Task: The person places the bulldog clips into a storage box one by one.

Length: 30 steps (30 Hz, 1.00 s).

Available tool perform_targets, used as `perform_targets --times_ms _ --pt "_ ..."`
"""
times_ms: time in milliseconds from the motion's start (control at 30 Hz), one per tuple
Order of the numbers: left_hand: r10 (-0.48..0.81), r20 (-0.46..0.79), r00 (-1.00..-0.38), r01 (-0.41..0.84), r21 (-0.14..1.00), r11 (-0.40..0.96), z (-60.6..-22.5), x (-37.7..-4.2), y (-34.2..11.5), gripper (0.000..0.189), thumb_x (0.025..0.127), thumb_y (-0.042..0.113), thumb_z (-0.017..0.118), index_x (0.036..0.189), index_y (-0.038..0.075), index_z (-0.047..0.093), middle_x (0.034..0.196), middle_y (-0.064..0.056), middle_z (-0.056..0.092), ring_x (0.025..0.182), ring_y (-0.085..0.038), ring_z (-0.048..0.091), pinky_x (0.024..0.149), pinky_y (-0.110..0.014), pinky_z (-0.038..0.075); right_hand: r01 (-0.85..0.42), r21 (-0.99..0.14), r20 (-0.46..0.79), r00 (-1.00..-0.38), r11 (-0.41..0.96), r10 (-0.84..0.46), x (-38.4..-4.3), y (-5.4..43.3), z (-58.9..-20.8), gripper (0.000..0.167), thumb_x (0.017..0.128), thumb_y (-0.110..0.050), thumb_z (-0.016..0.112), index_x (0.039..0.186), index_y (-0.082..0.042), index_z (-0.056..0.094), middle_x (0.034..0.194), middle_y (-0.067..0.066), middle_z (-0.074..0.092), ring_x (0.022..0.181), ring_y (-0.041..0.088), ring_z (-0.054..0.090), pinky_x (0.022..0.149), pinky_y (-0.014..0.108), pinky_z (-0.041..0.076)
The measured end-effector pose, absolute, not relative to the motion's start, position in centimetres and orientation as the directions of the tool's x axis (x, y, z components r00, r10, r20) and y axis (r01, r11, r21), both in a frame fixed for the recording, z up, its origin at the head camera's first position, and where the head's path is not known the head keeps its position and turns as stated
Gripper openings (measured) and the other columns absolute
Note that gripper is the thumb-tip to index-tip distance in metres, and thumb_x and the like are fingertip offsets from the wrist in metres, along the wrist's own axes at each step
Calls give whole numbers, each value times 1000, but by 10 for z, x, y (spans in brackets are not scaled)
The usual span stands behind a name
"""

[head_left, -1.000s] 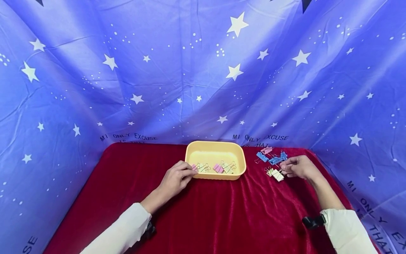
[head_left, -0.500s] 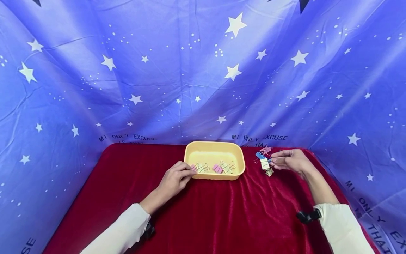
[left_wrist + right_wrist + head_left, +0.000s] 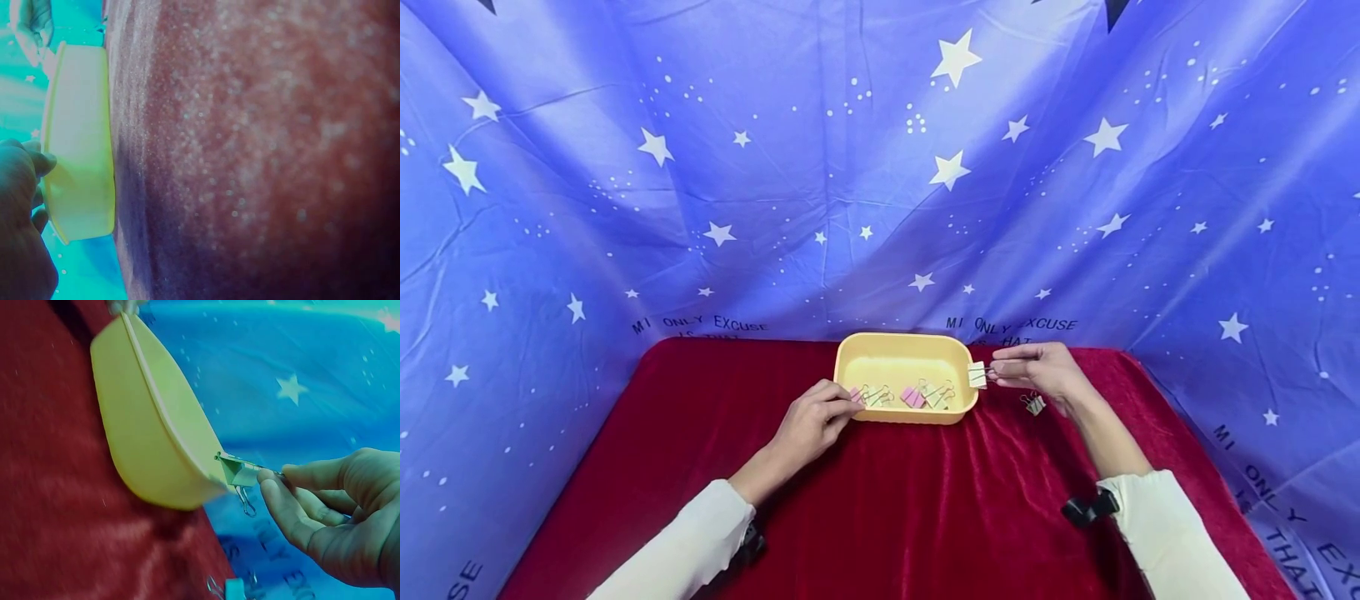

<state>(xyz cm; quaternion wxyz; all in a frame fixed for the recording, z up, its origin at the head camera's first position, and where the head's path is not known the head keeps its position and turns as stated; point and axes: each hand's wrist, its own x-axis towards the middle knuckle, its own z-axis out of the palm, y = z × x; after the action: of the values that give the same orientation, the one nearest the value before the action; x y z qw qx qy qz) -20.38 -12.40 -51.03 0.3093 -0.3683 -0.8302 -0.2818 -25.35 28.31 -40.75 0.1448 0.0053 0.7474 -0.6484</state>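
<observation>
A yellow tray (image 3: 887, 343) sits on the red cloth (image 3: 880, 500) and holds several pink and pale binder clips (image 3: 917, 397). My right hand (image 3: 1041, 371) pinches a pale green binder clip (image 3: 977, 375) by its wire handle, right at the tray's right rim; in the right wrist view the green binder clip (image 3: 239, 472) touches the yellow tray (image 3: 150, 431) at its edge. My left hand (image 3: 816, 421) rests against the tray's front left corner, fingers curled on the rim; the left wrist view shows that left hand (image 3: 22, 206) beside the yellow tray (image 3: 78, 144).
One more pale binder clip (image 3: 1034, 404) lies on the cloth just below my right hand. A blue star-printed backdrop (image 3: 880, 167) hangs behind and around the table. Black wrist straps (image 3: 1086, 508) show on my forearms.
My right hand lifted a pale clip from the pile at the right and carried it left to the tray's right rim. The left hand stayed at the tray.
</observation>
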Motion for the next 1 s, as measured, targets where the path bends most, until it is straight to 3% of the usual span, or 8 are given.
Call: perform_targets --times_ms 367,600,833,1000 --pt "439 720 -537 787 240 569 -508 -204 -123 22 88 -6 90 101 11 91 100 0 80 100 -18 73 90 -33 65 128 -968 -176 -960 215 -220 -250 224 -412 51 98 11 77 143 26 59 106 11 86 87 9 82 90 35 71" --pt "438 720 -538 784 236 575 -510 -204 -123 23 86 -7 90 100 12 91 99 1 80 99 -18 73 89 -33 65 79 -954 -153 -957 289 -245 -250 197 -425 43 97 10 78 136 24 66 115 33 82 88 22 86 93 45 70" --pt "443 711 -546 784 246 570 -508 -203 -122 23 87 -7 89 100 12 91 99 1 81 99 -18 73 89 -34 65 58 -912 -153 -967 406 -205 -250 175 -433 34 96 4 81 127 17 76 108 26 85 87 27 87 89 47 72" --pt "438 716 -544 786 252 565 -507 -203 -122 23 85 -7 90 99 11 91 99 0 81 99 -19 73 89 -35 66 5 -873 -129 -967 488 -221 -250 163 -439 30 95 2 82 123 13 79 102 22 86 85 28 87 80 41 72"
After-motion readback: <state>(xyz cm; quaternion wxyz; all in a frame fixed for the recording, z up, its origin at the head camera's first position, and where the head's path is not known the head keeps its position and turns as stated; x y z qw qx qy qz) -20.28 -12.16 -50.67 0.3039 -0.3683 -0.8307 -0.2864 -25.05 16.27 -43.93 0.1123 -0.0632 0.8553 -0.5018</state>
